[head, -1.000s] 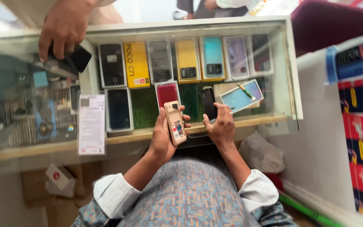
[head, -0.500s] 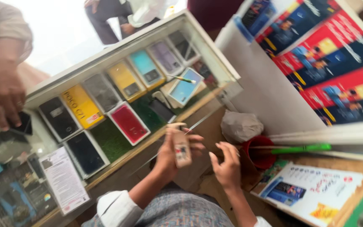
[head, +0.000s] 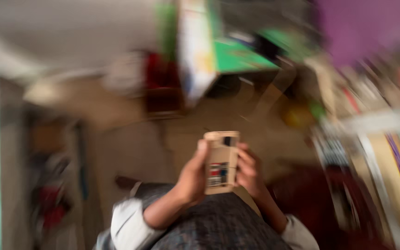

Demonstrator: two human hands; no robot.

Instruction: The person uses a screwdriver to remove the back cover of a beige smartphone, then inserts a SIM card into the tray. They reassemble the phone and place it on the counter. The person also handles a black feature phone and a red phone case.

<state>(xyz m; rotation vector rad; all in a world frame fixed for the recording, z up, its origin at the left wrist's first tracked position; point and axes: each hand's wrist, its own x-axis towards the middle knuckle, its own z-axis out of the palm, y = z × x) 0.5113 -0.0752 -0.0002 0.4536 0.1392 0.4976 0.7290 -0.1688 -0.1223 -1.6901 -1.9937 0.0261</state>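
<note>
Nearest, two arms in rolled pale sleeves rise over a patterned lap. The left hand [head: 191,178] and right hand [head: 248,170] clasp a tan phone-sized box [head: 221,161] between them, mid-frame. Its long axis stands upright, top end pointing away. Beyond lies a blurred brown floor [head: 130,148], then a green surface [head: 237,56]. Nothing blocks the box.

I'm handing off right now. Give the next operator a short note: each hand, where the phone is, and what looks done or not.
Left hand: grips the phone's left edge.
Right hand: on its right edge, fingers curled around it.
Tan phone: upright between both hands, back side with a sticker facing the camera, held above the lap.
Done: phone is in hand.
Left: cannot tell; the surroundings are motion-blurred.
</note>
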